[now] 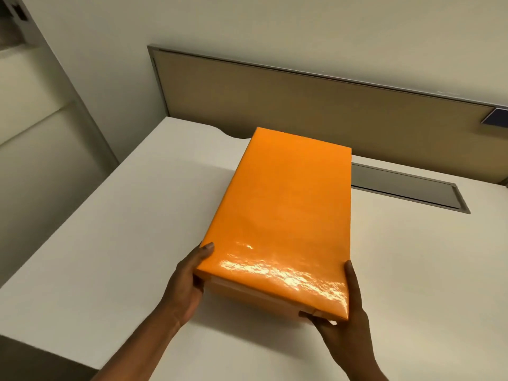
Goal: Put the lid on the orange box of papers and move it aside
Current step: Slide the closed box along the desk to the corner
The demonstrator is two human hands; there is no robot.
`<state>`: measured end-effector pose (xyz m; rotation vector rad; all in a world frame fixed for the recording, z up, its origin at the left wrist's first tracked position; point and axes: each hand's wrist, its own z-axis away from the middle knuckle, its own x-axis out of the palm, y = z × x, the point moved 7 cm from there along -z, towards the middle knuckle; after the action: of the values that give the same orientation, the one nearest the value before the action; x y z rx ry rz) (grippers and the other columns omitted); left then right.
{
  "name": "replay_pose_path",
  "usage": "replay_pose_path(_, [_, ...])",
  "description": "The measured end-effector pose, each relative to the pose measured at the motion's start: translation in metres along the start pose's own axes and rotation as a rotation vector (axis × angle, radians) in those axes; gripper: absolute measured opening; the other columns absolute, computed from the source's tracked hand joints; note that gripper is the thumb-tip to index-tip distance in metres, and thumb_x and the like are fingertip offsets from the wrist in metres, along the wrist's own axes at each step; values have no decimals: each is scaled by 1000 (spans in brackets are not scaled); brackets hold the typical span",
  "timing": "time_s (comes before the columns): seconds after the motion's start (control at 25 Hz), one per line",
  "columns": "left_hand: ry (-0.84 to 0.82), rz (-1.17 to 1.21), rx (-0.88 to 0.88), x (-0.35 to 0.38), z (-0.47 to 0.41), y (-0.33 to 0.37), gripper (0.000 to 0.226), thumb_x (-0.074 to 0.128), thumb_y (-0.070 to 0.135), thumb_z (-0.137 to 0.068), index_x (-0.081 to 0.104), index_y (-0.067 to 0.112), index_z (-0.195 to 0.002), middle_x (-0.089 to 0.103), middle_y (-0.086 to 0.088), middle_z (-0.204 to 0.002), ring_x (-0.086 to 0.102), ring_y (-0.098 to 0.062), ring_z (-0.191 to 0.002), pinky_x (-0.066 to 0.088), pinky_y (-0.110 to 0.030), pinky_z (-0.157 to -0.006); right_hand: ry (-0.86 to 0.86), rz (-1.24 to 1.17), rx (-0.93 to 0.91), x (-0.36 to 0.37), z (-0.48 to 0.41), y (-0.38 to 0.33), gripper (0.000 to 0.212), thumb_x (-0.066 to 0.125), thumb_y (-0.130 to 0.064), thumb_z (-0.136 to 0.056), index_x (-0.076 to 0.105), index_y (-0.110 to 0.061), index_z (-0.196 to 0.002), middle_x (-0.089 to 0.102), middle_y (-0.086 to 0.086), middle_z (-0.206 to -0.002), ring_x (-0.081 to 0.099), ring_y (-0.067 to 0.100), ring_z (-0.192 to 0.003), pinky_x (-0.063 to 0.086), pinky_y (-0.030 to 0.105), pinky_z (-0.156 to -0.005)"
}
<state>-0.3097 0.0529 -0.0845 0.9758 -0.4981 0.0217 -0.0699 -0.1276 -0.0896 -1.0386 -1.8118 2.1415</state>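
Note:
The orange box (286,215) lies lengthwise on the white desk (110,229), its glossy orange lid covering the top. The papers inside are hidden. My left hand (187,281) grips the box's near left corner, thumb on the lid's edge. My right hand (341,323) grips the near right corner, thumb along the lid's right side and fingers under the front edge. The near end of the box looks slightly raised off the desk.
A tan partition panel (316,105) with a grey frame stands along the desk's far edge. A grey cable-tray slot (406,188) is set into the desk right of the box. The desk's left edge drops off toward a grey floor.

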Motion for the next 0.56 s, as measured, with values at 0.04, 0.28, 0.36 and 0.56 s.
replay_pose_path(0.04, [-3, 5, 19, -9, -12, 21, 32, 63, 32, -68, 63, 26, -100, 78, 4, -88, 65, -26, -96, 53, -34, -73, 2, 7, -36, 17, -15, -15, 122, 85, -38, -48, 9, -60, -141, 52, -42, -117, 57, -15, -99, 47, 1, -68])
replay_pose_path(0.28, [51, 17, 116, -82, -116, 144, 21, 61, 29, -82, 66, 23, -101, 78, 5, -89, 69, -17, -84, 56, -29, -61, -37, 25, -190, 143, -128, -96, 122, 80, -41, -63, -11, -50, -143, 38, -30, -129, 47, -21, -104, 42, 2, -82])
replay_pose_path(0.36, [87, 11, 131, -104, -150, 170, 20, 61, 33, -82, 67, 25, -99, 77, 4, -90, 68, -19, -85, 53, -34, -64, -66, 22, -179, 182, -162, -109, 121, 82, -34, -69, -10, -39, -147, 36, -22, -133, 42, -10, -111, 42, 18, -89])
replay_pose_path(0.56, [197, 14, 134, -154, -218, 220, 32, 67, 42, -72, 65, 30, -102, 72, 3, -92, 63, -20, -86, 48, -39, -65, -136, 9, -174, 258, -227, -136, 115, 80, -31, -73, -5, -26, -150, 41, -4, -144, 46, 12, -123, 45, 32, -97])
